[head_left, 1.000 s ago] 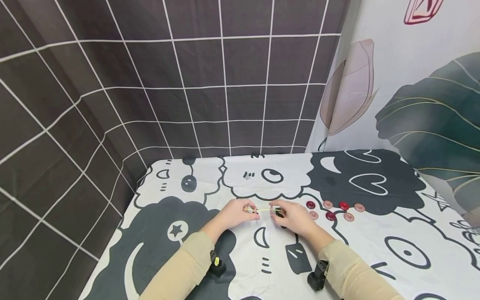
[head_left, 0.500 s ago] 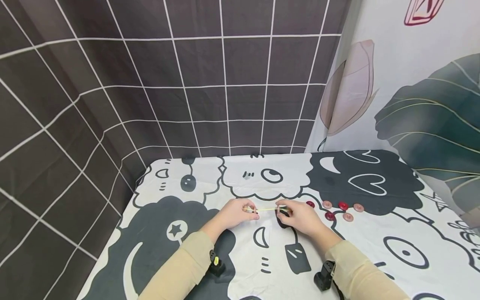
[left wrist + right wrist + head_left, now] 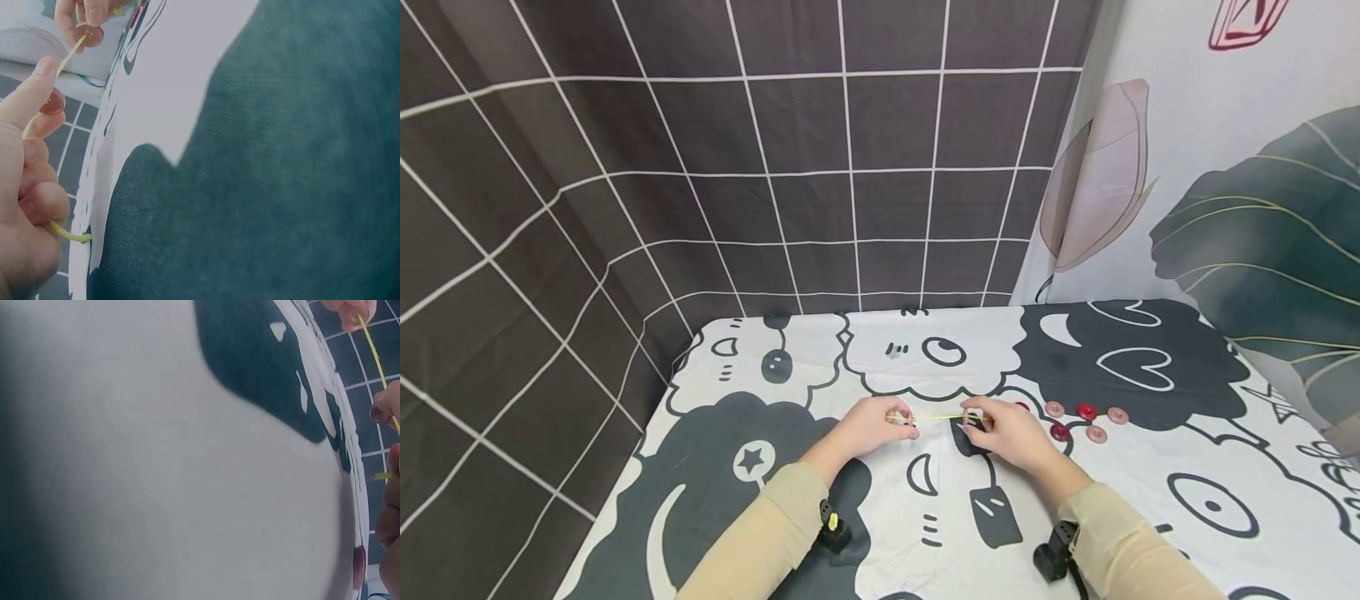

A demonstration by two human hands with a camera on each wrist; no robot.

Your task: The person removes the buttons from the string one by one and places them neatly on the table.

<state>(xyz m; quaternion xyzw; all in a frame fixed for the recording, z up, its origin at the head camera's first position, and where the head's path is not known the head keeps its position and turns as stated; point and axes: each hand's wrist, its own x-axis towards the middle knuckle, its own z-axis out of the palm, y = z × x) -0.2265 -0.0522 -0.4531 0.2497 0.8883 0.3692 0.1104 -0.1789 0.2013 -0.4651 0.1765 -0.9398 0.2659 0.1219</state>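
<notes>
Over the table my left hand [image 3: 871, 427] pinches a reddish-brown button [image 3: 54, 102] between thumb and finger. Its lower fingers curl round the tail of a yellow string [image 3: 69, 235]. To the right, my right hand [image 3: 1009, 433] pinches a second, pinkish-brown button [image 3: 89, 35], and the string enters that button's face. Between the two hands the yellow string [image 3: 938, 417] stretches nearly straight. A short yellow end sticks out by the right hand's fingers in the right wrist view. My fingers partly cover both buttons.
Right of my right hand lie several loose buttons, among them a bright red button [image 3: 1086, 412], a dark red button [image 3: 1060, 432] and a pink button [image 3: 1117, 415]. A black-and-white cartoon cloth [image 3: 917, 358] covers the table. Dark grid fabric [image 3: 887, 200] hangs behind.
My right hand has moved a little to the right, so more string shows between the hands. It now partly covers the nearest loose buttons. My left hand has stayed in place.
</notes>
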